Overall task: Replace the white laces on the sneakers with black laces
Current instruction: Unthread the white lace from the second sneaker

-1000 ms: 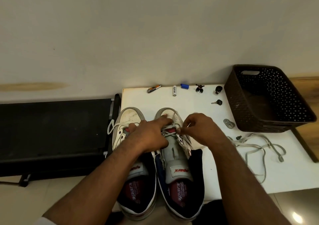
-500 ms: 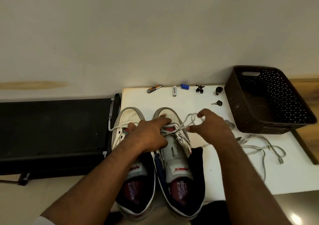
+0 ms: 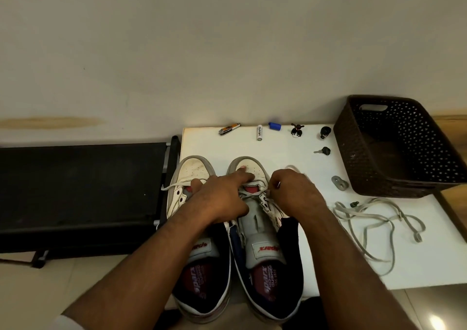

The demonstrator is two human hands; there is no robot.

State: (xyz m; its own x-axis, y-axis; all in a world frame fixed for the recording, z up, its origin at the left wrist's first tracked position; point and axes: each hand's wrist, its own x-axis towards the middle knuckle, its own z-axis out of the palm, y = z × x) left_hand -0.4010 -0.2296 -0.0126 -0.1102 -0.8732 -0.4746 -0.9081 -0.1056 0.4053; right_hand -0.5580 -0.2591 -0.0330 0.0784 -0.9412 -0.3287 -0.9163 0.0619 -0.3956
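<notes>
Two white sneakers stand side by side on a white table (image 3: 316, 266), toes pointing away from me. My left hand (image 3: 222, 198) lies across both, with its forefinger pressing the toe of the right sneaker (image 3: 255, 170). My right hand (image 3: 293, 193) pinches the white lace (image 3: 250, 197) at the lowest eyelets of that shoe. The left sneaker (image 3: 192, 170) has a white lace end (image 3: 174, 186) trailing off its left side. A loose white lace (image 3: 374, 218) lies in loops on the table to the right. I see no black laces.
A dark perforated basket (image 3: 394, 147) stands at the table's right. Along the far edge lie a nail clipper (image 3: 228, 129), a battery (image 3: 259, 132), a blue cap (image 3: 274, 126) and small dark pieces. A metal bracket (image 3: 340, 183) lies near the basket. A black treadmill (image 3: 80, 190) sits left.
My right hand, which had drawn a loop of white lace out to the right half a second ago, has come back to the right sneaker's eyelets. My left hand stays put.
</notes>
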